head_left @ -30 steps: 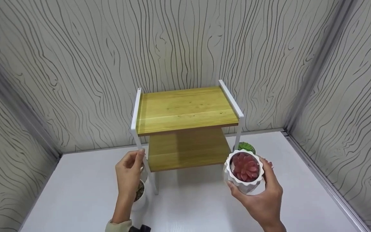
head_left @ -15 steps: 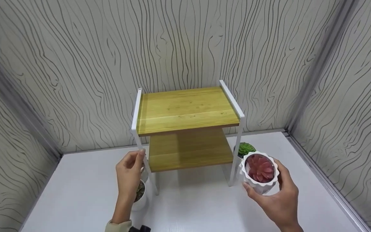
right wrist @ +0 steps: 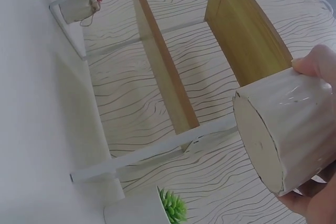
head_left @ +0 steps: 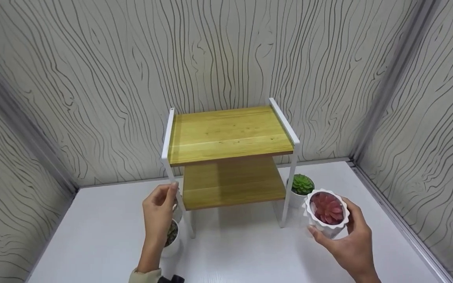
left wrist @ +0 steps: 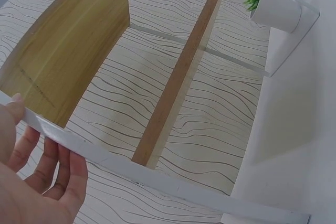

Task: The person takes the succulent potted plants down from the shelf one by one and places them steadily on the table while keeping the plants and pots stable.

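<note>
My left hand [head_left: 157, 214] pinches the front left white leg [left wrist: 115, 157] of a two-tier wooden shelf [head_left: 230, 133]; in the left wrist view, the thumb and fingers lie on either side of the leg. My right hand [head_left: 354, 241] grips a white ridged pot [right wrist: 291, 129] holding a red succulent [head_left: 328, 208]. This pot is raised to the right of the shelf, tilted so its top shows in the head view and its base in the right wrist view. Just behind it, a green succulent [head_left: 302, 184] stands in a white pot by the shelf's right leg.
Left of the shelf, partly behind my left forearm, a white pot [head_left: 170, 248] stands on the white table [head_left: 100, 236] with another white pot behind it. A patterned wall [head_left: 218, 51] rises behind the shelf, and a side panel [head_left: 442, 129] borders the table's right side.
My right hand has carried the pot with the red succulent rightward and slightly nearer, uncovering the green succulent and the shelf's right leg. The left hand stays on the shelf leg.
</note>
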Available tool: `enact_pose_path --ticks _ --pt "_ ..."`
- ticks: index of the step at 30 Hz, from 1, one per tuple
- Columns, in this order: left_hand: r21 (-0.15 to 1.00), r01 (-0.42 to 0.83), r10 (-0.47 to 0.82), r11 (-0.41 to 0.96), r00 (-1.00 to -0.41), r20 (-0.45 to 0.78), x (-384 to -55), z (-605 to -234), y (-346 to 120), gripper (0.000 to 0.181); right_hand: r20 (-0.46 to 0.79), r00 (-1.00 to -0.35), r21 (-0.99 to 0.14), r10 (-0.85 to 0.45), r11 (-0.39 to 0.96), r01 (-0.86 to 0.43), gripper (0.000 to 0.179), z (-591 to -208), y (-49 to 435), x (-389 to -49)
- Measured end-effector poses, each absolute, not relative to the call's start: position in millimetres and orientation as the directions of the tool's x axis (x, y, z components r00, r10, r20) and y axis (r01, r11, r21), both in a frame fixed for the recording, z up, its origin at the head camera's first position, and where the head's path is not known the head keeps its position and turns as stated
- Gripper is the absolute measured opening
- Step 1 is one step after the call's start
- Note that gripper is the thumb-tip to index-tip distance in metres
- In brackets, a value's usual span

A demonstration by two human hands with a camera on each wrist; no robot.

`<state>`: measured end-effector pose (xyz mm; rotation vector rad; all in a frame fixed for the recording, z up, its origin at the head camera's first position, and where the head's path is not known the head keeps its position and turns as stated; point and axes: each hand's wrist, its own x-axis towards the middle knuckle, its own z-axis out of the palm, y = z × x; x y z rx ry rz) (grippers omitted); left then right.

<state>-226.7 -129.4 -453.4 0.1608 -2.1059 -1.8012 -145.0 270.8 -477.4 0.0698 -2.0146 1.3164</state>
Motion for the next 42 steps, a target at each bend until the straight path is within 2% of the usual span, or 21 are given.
enact_pose_path --ticks 8,20,42 --pt "0.968 0.156 -0.316 0.195 -0.924 0.213 -225.8 -454.3 -129.8 0.029 0.509 -0.814 -0.812 0.280 0.470 -0.347 0.096 -489.2 293.3 -152.9" --pt "0.970 0.134 -0.321 0.205 -0.927 0.195 -226.4 -454.3 -129.3 0.032 0.424 -0.890 -0.827 0.169 0.473 -0.305 0.094 -510.2 319.9 -163.5" --pt "0.971 0.140 -0.320 0.195 -0.927 0.198 -228.2 -454.7 -130.1 0.030 0.261 -0.964 -0.824 0.050 0.531 -0.195 0.100 -544.7 326.4 -189.6"
